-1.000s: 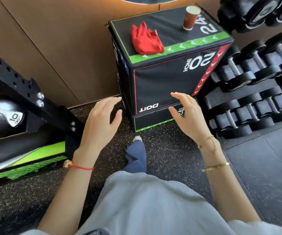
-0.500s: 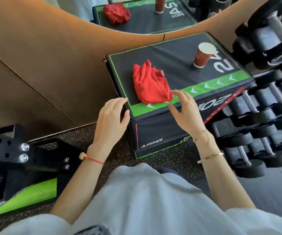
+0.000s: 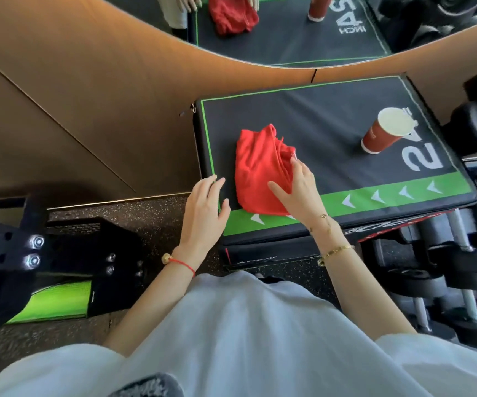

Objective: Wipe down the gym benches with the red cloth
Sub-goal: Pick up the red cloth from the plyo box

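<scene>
Right hand (image 3: 299, 193) now laid on cloth (image 3: 260, 173); half a second ago it was just short of near edge. Thumb and fingers spread over right folds, starting to gather them; firm grip not yet shown. Left hand (image 3: 207, 207) brought up to box (image 3: 332, 124) front-left corner, fingers relaxed, nothing held. Cloth bunched on box top, left of cup (image 3: 386, 134), well apart. Pickup judged under way; wiping not begun. Cup to be avoided on lift.

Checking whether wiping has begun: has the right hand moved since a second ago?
Yes. The right hand has come up from the plyo box's front face onto its top, now touching the red cloth.
</scene>
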Demonstrator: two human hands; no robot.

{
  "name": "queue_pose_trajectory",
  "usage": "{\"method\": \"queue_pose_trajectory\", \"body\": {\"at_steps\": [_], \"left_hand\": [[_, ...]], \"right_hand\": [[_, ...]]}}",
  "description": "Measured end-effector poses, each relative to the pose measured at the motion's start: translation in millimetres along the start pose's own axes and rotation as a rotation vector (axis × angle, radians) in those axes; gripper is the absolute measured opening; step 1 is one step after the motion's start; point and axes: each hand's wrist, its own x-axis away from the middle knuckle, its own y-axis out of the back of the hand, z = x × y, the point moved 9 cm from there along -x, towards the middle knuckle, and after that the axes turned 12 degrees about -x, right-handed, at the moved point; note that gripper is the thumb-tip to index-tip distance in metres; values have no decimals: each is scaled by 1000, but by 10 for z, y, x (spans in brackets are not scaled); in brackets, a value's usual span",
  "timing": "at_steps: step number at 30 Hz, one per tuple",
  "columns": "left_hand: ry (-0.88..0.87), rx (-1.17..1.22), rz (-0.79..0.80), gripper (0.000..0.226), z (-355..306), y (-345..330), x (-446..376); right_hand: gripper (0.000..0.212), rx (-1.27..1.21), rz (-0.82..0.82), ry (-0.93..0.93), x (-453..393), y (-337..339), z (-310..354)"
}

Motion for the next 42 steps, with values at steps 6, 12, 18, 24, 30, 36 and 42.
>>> {"method": "queue_pose_trajectory", "body": {"at_steps": [6,12,18,24,30,36,42], "left_hand": [[39,-18,4,42,-6,-203,-1],[64,-7,-34,43,15,-257,13],[70,-17,-51,43,12,-274,13],[71,-47,-36,43,7,-278,4],[56,-76,-46,42,-41,-265,22],[25,-121,-66,38,-99,-213,29],[-117,-39,-28,36,-220,-156,-29]], "right_hand": [[97,99,-32,26,-223,-79,38],[67,40,-6,35,-361,-178,92],[21,40,23,75,-439,-228,134],[28,-125,-8,104,-294,-117,149],[27,-324,17,-25,-165,43,-88],[25,-453,-40,-64,13,185,-299],[25,-443,-124,-1,253,363,-209]]}}
